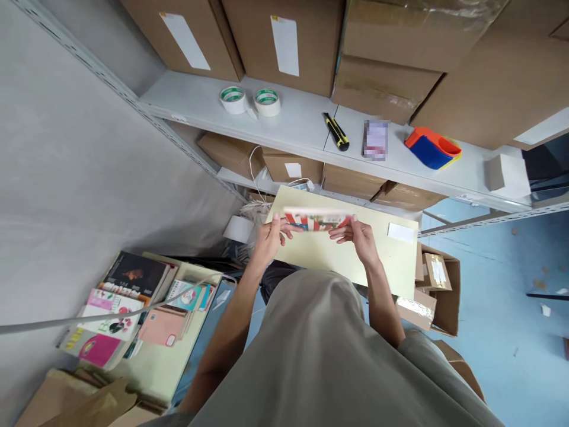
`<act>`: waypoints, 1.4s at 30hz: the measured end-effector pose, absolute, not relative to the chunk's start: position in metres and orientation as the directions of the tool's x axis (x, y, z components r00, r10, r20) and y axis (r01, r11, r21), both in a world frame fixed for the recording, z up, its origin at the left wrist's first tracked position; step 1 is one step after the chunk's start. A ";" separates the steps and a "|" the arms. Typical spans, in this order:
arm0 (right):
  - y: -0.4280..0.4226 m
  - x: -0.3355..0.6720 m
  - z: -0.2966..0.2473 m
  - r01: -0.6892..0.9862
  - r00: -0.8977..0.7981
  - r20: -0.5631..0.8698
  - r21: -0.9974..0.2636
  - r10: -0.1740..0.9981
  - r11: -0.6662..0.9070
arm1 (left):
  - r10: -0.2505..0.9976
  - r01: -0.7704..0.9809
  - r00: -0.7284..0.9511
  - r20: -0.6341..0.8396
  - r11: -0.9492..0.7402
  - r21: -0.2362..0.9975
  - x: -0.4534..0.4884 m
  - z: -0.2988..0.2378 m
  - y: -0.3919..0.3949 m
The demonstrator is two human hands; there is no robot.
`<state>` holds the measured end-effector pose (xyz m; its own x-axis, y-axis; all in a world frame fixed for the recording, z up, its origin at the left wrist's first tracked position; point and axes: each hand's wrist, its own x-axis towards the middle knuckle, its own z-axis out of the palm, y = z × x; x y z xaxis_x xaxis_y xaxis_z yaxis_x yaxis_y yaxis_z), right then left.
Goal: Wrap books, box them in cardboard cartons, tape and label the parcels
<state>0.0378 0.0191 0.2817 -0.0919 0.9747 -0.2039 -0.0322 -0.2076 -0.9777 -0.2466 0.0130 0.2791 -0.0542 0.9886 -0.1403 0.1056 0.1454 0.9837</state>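
Between my two hands is a thin book (317, 220) with a red, white and blue patterned cover, seen at a steep slant and blurred. My left hand (269, 237) grips its left end, thumb on the upper side. At its right end, my right hand (361, 237) has it in a similar thumb-and-finger hold. The book is above a pale yellow table (306, 255), and a small white paper slip (400, 232) lies on the table's right part.
A grey shelf (293, 127) behind the table bears tape rolls (267, 102), a utility knife (336, 131), an orange-and-blue tape dispenser (433, 148) and large cartons (284, 41). Stacked books (111, 314) lie on a side table at left. An open carton (447, 296) stands at right.
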 end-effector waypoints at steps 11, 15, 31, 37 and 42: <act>0.000 0.025 0.178 0.195 -0.164 -0.307 -0.942 0.937 -0.275 | 0.965 0.128 -0.153 -0.212 0.232 0.964 -0.250 0.185 -0.018; -0.009 0.005 0.147 0.214 -0.116 -0.386 -0.909 0.915 -0.357 | 0.892 0.050 -0.260 -0.369 0.395 0.917 -0.262 0.141 -0.027; 0.131 -0.098 0.029 0.450 0.180 -0.394 -0.781 0.901 -0.432 | 0.870 0.137 -0.186 -0.457 0.483 0.865 -0.333 0.045 0.132; 0.099 -0.125 0.031 0.668 0.164 -0.289 -0.671 0.943 -0.322 | 0.789 -0.006 -0.279 -0.548 0.569 0.822 -0.375 0.013 0.060; 0.102 -0.194 0.033 0.704 -0.015 -0.317 -0.677 0.948 -0.215 | 0.564 -0.232 -0.440 -0.698 0.680 0.695 -0.435 -0.034 0.000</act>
